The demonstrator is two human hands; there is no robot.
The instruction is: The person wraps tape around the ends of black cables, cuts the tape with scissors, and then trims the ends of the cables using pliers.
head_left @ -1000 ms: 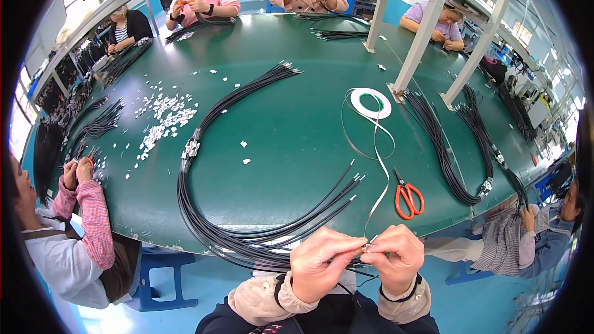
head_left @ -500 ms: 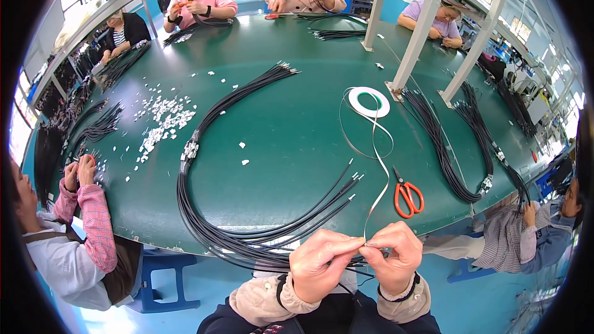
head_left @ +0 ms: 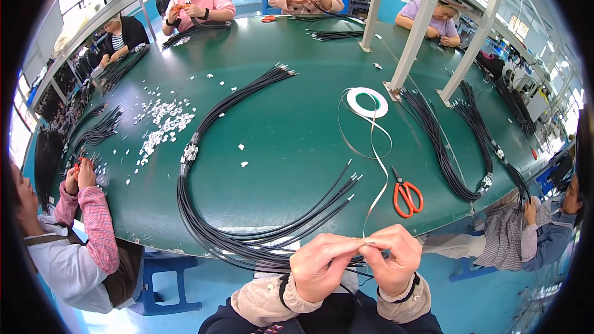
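White tape strip (head_left: 374,179) — rises from hands (head_left: 356,260) toward roll (head_left: 367,102).

Matt black cables (head_left: 260,235) lie on a smooth green tabletop (head_left: 291,148).

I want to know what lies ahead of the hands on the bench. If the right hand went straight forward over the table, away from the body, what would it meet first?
Probably the red-handled scissors, lying just ahead of the right hand on the green table; the white tape strip pinched in its fingers rises alongside. Depth is hard to judge here.
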